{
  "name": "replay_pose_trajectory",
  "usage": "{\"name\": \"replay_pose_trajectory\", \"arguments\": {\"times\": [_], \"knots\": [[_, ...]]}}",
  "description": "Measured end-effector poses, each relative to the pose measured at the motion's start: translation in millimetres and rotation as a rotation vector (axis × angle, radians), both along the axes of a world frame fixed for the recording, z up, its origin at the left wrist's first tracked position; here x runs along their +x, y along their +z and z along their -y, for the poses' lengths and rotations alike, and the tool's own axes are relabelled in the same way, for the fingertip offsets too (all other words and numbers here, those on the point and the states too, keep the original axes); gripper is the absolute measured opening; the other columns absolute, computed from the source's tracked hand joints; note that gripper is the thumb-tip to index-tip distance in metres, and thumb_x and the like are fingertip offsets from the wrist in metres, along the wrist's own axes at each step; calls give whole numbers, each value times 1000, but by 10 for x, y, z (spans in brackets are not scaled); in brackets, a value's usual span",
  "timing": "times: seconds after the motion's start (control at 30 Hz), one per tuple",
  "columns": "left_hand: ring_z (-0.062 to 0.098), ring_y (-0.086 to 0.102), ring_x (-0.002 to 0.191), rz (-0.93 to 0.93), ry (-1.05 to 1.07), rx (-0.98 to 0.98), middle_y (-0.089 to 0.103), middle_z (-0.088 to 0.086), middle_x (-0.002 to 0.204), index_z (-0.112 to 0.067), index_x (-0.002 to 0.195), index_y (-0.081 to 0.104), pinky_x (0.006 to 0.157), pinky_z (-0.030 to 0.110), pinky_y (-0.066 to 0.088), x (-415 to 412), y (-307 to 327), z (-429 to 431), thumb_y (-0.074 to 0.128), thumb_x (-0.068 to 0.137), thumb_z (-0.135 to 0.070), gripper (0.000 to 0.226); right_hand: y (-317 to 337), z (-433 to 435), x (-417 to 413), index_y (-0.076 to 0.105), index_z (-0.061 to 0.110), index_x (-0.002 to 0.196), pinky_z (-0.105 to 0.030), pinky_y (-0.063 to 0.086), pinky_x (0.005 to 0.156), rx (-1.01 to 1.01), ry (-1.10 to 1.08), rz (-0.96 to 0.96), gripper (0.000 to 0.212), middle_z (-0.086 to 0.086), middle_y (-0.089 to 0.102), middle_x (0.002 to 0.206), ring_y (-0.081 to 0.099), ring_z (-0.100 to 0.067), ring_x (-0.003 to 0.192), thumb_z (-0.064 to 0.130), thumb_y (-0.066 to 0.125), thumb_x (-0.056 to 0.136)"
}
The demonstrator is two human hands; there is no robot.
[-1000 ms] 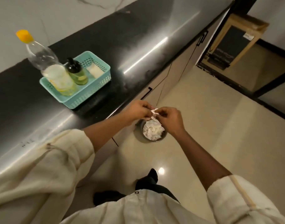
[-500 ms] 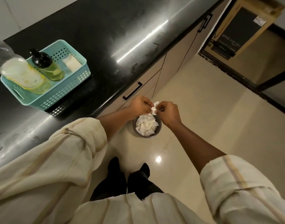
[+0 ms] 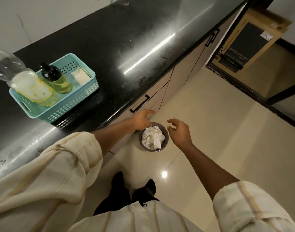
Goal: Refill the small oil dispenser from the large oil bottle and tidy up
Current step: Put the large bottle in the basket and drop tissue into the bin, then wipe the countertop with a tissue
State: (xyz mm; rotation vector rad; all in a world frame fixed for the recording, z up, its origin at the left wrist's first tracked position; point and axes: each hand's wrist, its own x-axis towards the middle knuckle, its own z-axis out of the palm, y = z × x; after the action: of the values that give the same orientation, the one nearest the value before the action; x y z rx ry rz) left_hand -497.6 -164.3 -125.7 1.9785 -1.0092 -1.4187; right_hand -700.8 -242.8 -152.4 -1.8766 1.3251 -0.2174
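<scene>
While both hands, left hand [image 3: 141, 120] and right hand [image 3: 178, 131], hover released above the paper-filled bin [image 3: 153, 136] at centre, the large oil bottle [image 3: 26, 81], top cropped, stands beside the small oil dispenser [image 3: 57, 78] in the basket [image 3: 73, 109], upper left tabletop [image 3: 126, 39].

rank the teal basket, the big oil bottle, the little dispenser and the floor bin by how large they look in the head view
1. teal basket
2. large oil bottle
3. floor bin, though it sits farther from the camera, so its rank against the bottle is unsure
4. small dispenser
</scene>
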Motion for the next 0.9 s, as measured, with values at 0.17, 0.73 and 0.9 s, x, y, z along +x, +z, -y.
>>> {"name": "replay_pose_trajectory", "arguments": {"times": [0.17, 0.73, 0.9], "knots": [[23, 63, 134, -25, 57, -98, 63, 5, 148, -15, 146, 62, 106, 36, 56, 149, 329, -427, 75, 97, -10, 51, 18, -266, 55, 78, 18, 110, -25, 54, 85, -18, 23, 81, 19, 4, 78, 108, 70, -13, 101, 13, 67, 95], [24, 67, 56, 70, 1164, -336, 65, 16, 90, 0, 118, 57, 51, 33, 61, 1870, 1178, -2732, 81, 96, -14, 35, 971, -846, 2384, 70, 5, 113, -35, 65, 69, 380, -39, 461, 23, -20, 76, 97, 76, -23, 73, 12, 79, 94], [24, 67, 68, -54, 1270, -274, 61, 18, 132, -7, 147, 46, 51, 35, 60, 2301, 972, -2892, 89, 89, -26, 75, 1076, -744, 3066, 68, 11, 126, -54, 63, 91, -44, 113, 247, 41, -15, 73, 118, 73, -35, 103, 37, 73, 95]]}}
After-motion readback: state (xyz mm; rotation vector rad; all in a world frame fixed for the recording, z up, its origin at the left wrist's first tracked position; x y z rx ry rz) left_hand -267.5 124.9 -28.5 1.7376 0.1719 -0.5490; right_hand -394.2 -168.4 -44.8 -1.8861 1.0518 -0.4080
